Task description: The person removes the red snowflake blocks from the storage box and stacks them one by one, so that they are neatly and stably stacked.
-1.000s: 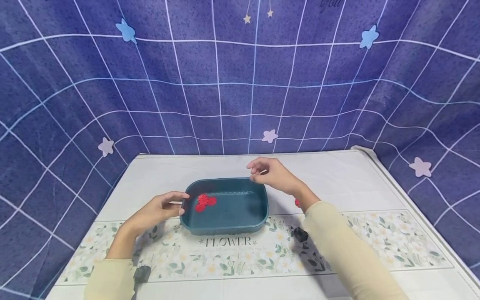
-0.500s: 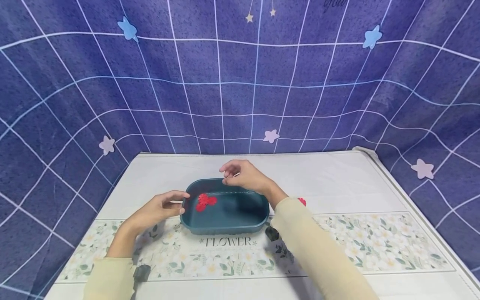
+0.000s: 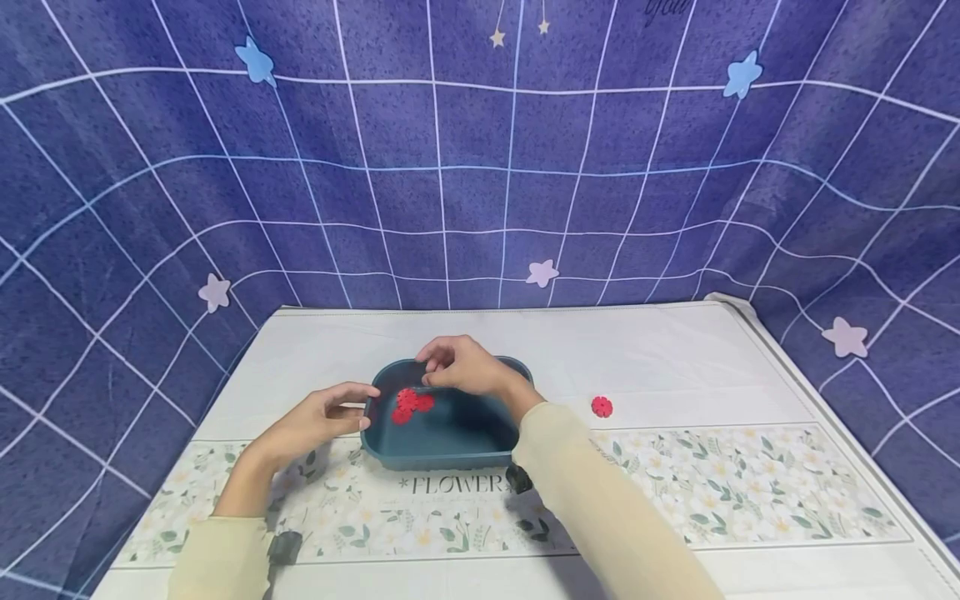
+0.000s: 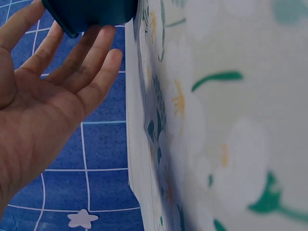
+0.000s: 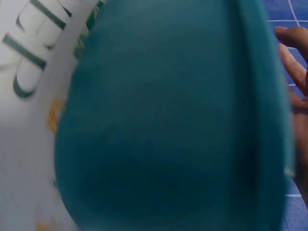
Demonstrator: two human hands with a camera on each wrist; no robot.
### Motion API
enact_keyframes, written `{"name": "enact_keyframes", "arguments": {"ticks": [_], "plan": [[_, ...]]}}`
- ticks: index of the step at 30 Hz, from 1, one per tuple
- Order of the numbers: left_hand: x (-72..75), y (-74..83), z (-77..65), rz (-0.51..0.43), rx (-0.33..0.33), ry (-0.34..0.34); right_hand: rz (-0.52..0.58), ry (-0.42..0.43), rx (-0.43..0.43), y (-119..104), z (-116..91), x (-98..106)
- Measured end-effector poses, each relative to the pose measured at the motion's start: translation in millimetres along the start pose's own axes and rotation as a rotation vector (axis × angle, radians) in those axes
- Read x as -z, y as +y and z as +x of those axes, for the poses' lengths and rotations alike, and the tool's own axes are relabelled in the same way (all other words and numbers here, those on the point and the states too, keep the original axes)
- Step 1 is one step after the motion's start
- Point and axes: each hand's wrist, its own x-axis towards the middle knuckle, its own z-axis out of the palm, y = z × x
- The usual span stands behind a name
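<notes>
A dark teal plastic tray stands on the table with several red notched flower-shaped discs grouped at its left end. My left hand is at the tray's left end, its thumb and loosely extended fingers touching the rim and outer wall; the left wrist view shows the palm beside that wall. Over the tray's back half hovers my right hand, fingers bent and pointing left. Whether something sits between its fingertips is hidden. The right wrist view is mostly filled by the blurred tray wall.
Another red disc lies on the table to the right of the tray. A flower-print band crosses the white tablecloth. Behind the table hangs a blue gridded curtain with star shapes.
My right hand has moved left from the tray's back right corner and come lower over the tray, uncovering the red disc on the right. The left hand has stayed put.
</notes>
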Motion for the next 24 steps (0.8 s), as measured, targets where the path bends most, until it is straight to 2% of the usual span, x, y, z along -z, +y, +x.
{"name": "enact_keyframes", "arguments": {"ticks": [7, 12, 16, 24], "plan": [[0.1, -0.5, -1.1, -0.009, 0.002, 0.001, -0.078, -0.011, -0.040, -4, 7, -21], [-0.9, 0.0, 0.1, -0.017, -0.010, -0.003, -0.079, -0.021, -0.087, 2, 10, -33], [-1.4, 0.2, 0.6, -0.018, -0.013, -0.007, -0.074, 0.023, -0.134, 9, 10, -40], [0.5, -0.6, -0.3, -0.011, -0.015, -0.001, -0.151, 0.109, -0.207, 18, 9, -52]]}}
